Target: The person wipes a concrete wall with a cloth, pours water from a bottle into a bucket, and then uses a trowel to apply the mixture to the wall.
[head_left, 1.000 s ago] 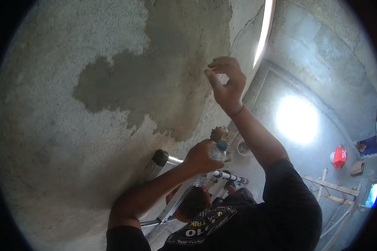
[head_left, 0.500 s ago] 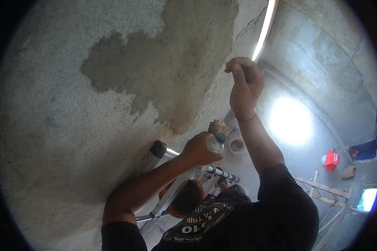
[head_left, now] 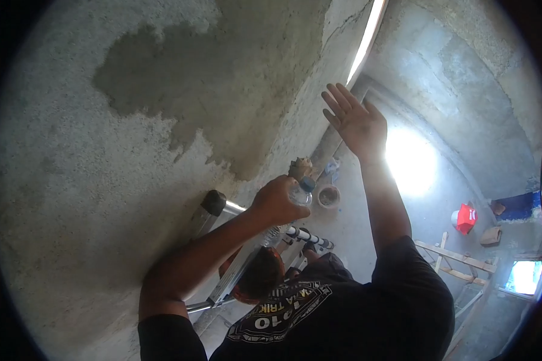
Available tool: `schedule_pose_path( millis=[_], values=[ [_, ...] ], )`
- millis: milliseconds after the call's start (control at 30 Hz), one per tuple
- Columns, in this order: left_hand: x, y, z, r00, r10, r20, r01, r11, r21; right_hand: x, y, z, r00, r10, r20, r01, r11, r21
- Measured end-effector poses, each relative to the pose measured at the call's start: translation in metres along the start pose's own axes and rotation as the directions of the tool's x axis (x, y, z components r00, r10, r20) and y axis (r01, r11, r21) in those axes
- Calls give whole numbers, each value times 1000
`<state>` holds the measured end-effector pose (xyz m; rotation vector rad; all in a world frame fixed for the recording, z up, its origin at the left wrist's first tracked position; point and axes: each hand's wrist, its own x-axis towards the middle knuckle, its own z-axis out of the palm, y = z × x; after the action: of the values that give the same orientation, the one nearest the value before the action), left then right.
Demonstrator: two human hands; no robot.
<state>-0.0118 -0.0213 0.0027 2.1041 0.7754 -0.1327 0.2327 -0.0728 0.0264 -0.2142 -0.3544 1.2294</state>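
Observation:
My left hand (head_left: 275, 201) is wrapped round a clear plastic bottle (head_left: 299, 195) with a dark cap. The bottle tilts, and my fingers cover its middle. Raised to the upper right, my right hand (head_left: 362, 129) is open, fingers spread, holding nothing. Beside both hands rises a rough cement wall (head_left: 126, 162) with a large darker, damp-looking patch (head_left: 223, 84). Below my left hand stands an aluminium ladder (head_left: 233, 274) with dark end caps. An orange-rimmed bucket (head_left: 242, 296) with dark contents sits by it, partly hidden by the ladder and my shirt.
On the floor below are a round tub (head_left: 329, 197) and a pale jagged object (head_left: 300, 168). To the right lie a red and white bag (head_left: 464, 219), a brownish block (head_left: 491, 236) and a wooden frame (head_left: 454, 257). Bright light falls on the floor (head_left: 411, 163).
My right hand has opened from curled fingers to spread ones and turned. My left hand still grips the bottle. The whole view has shifted slightly.

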Motion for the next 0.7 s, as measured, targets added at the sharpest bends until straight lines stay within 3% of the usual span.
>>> schedule_pose_path(
  millis=[67,167,233,267,300,333,367,400,467,533,700],
  values=[
    [-2,2,1,1000,-10,-4,10,1000,13,-3,-1,0,999,-5,-46,4,1000,-13],
    [-2,0,3,1000,-2,-11,2,1000,12,2,2,-8,999,-20,31,19,999,26],
    [-3,4,0,1000,-14,6,14,1000,11,11,11,3,907,-257,-333,117,914,-388],
    [-3,4,0,1000,-12,-8,13,1000,18,15,11,4,912,-256,-319,122,915,-385],
    [-2,2,1,1000,9,-3,-9,1000,24,21,11,2,897,-378,-231,100,682,-725],
    [-2,1,1,1000,31,3,-32,999,31,26,11,3,882,-460,-100,66,331,-941],
    [-3,5,-2,999,18,31,-19,999,29,33,26,30,788,-616,19,127,132,-983],
    [-4,6,-2,1000,15,26,-16,999,37,45,31,31,705,-604,372,379,-122,-917],
    [-5,7,-3,999,-5,43,3,999,44,63,43,68,503,-470,725,559,-462,-688],
    [-4,3,0,999,21,30,-23,997,67,88,62,78,429,-375,822,679,-466,-567],
    [-3,1,2,999,16,45,-18,999,39,124,102,79,367,-354,860,687,-520,-507]
  ],
)
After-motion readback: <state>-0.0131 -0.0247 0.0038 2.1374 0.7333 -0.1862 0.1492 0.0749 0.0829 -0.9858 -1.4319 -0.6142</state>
